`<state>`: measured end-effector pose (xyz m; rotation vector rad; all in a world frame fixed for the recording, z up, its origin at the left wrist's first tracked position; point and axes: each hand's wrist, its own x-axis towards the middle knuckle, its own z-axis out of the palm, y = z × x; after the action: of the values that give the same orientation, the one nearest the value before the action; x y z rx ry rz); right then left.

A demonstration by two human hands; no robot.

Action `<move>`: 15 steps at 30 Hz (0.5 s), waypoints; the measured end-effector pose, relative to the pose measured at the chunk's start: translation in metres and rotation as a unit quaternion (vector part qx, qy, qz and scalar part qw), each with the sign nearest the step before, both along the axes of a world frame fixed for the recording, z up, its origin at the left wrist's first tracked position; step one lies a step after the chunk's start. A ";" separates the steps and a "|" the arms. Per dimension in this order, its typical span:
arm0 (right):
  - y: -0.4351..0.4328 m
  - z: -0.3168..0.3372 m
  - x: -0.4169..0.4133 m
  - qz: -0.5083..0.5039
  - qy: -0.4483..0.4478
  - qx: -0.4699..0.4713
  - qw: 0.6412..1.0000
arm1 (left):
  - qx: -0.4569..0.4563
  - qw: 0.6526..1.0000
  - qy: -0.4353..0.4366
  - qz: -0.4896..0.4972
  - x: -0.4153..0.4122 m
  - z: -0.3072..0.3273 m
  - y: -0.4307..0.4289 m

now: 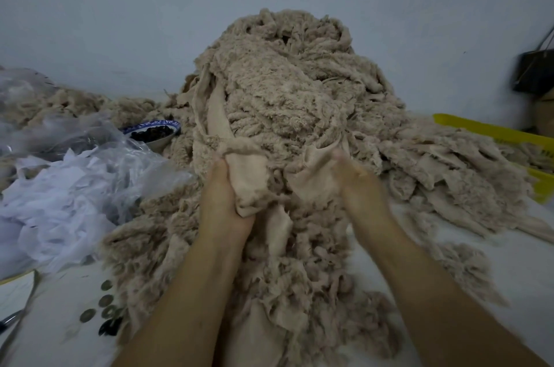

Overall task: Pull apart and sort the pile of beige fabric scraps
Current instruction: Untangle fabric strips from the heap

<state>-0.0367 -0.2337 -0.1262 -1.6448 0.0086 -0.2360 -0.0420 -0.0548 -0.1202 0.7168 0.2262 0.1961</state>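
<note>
**Pile of beige fabric scraps** (293, 91): fleecy, tangled strips, heaping high at the middle of the tabletop (515, 250) against a pale wall. It is spreading forward between the two forearms and out to both sides. More scraps are trailing off behind to the left.

**Left hand** (223, 196): fingers are curling round a smooth-backed scrap (248, 175) at the front foot of the pile, bunching it in the fist. A fuzzy strip is running across the top of this scrap.

**Right hand** (356, 184): blurred, but it is gripping the edge of a second scrap (311, 178), smooth side facing the camera. The two hands are sitting near each other, apart, with loose fleece showing between them.

**Bowl** (156, 133): blue-and-white patterned rim, holding small dark pieces. It is sitting left of the pile, touching the scraps and half tucked behind plastic.

**Clear plastic bags** (60, 187): crumpled, holding white material, lying on the left of the tabletop.

**Round discs** (105, 300): a short row, some dull metal and some dark, lying at the pile's near-left edge.

**Yellow plastic item** (494, 131): lying to the right, partly under scraps. What it is cannot be told.

**Dark bag** (536, 70): hanging at the far right.
</note>
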 end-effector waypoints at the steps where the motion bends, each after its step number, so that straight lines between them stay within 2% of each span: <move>1: -0.010 0.001 0.004 -0.024 0.007 0.033 0.999 | -0.027 1.000 -0.006 -0.005 0.000 0.000 0.007; 2: -0.018 0.003 0.004 -0.023 0.011 0.045 0.999 | -0.044 0.999 -0.006 -0.015 -0.001 0.001 0.010; 4: -0.020 0.001 0.002 0.063 0.017 0.022 0.998 | -0.056 0.997 0.000 -0.050 -0.004 0.004 0.006; 5: -0.014 -0.002 -0.002 0.125 0.017 -0.015 0.992 | -0.047 0.998 0.005 -0.052 -0.005 0.003 0.001; 7: 0.005 -0.006 -0.012 0.203 -0.021 -0.146 0.968 | -0.011 0.999 0.012 -0.033 -0.006 0.003 -0.007; 9: 0.016 -0.010 -0.012 0.183 -0.115 -0.233 0.948 | 0.037 0.999 0.003 -0.028 -0.007 0.003 -0.011; 11: 0.022 -0.008 -0.014 0.162 -0.160 -0.193 0.954 | 0.072 0.997 -0.010 -0.040 -0.009 0.003 -0.015; 15: 0.032 -0.015 -0.014 0.239 -0.125 -0.174 0.947 | 0.135 0.985 -0.036 -0.103 -0.016 0.001 -0.029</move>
<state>-0.0505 -0.2013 -0.1409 -1.8994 -0.6500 -0.0721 -0.0582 -0.0843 -0.1189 0.9940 0.0557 0.0550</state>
